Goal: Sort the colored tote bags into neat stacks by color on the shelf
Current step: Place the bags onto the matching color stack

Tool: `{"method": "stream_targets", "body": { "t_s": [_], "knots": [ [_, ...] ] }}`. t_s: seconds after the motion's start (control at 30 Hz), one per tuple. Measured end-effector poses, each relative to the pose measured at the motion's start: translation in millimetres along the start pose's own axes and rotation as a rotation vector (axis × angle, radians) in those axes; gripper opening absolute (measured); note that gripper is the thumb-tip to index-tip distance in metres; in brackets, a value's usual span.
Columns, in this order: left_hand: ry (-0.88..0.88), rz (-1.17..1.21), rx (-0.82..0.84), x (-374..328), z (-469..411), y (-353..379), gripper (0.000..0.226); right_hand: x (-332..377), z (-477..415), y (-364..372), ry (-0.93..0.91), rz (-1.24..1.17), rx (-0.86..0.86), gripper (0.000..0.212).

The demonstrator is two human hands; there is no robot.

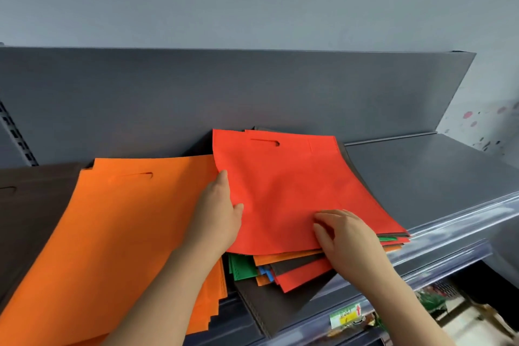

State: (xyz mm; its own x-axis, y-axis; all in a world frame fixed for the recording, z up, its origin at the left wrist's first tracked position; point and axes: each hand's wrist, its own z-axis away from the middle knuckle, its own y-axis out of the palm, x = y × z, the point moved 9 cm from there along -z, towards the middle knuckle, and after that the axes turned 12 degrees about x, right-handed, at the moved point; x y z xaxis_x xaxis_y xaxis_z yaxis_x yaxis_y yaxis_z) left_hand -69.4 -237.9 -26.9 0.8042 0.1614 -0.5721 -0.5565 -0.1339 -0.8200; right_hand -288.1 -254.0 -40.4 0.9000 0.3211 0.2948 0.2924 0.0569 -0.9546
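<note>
A red tote bag point(283, 177) lies on top of a mixed pile point(280, 267) of orange, green, blue, red and brown bags on the grey shelf point(421, 174). My left hand point(216, 213) holds the red bag's left edge, thumb on top and fingers under it. My right hand point(342, 233) pinches the red bag near its front edge, fingers curled on the fabric. To the left sits an orange stack point(112, 233). At the far left lies a brown stack point(31, 205).
The shelf's grey back panel point(224, 93) rises behind the bags. Bare shelf surface stretches to the right of the pile. A clear price rail point(449, 236) runs along the front edge, with a label point(346, 314) and goods on the shelf below.
</note>
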Motion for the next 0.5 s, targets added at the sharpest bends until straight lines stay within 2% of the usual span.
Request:
{"method": "stream_targets", "body": {
  "t_s": [0.13,0.23,0.3,0.43,0.5],
  "knots": [
    [-0.061,0.105,-0.036,9.7,5.4,-5.6,0.075,-35.4,-2.5,-12.7,0.132,0.014,-0.045,0.027],
    [-0.077,0.13,0.005,13.4,7.1,3.5,0.063,-53.2,-0.5,-12.1,0.252,0.103,0.004,0.034],
    [-0.086,0.122,0.032,12.0,9.3,8.1,0.055,-47.8,-1.0,-9.9,0.189,0.085,-0.016,0.03],
    [-0.095,0.111,0.04,10.9,9.8,11.1,0.063,-33.8,-0.3,-8.5,0.102,0.071,-0.014,0.019],
    [-0.103,0.106,0.017,12.3,9.3,8.1,0.062,-31.0,0.5,-11.8,0.084,0.049,-0.01,0.025]
  ]
}}
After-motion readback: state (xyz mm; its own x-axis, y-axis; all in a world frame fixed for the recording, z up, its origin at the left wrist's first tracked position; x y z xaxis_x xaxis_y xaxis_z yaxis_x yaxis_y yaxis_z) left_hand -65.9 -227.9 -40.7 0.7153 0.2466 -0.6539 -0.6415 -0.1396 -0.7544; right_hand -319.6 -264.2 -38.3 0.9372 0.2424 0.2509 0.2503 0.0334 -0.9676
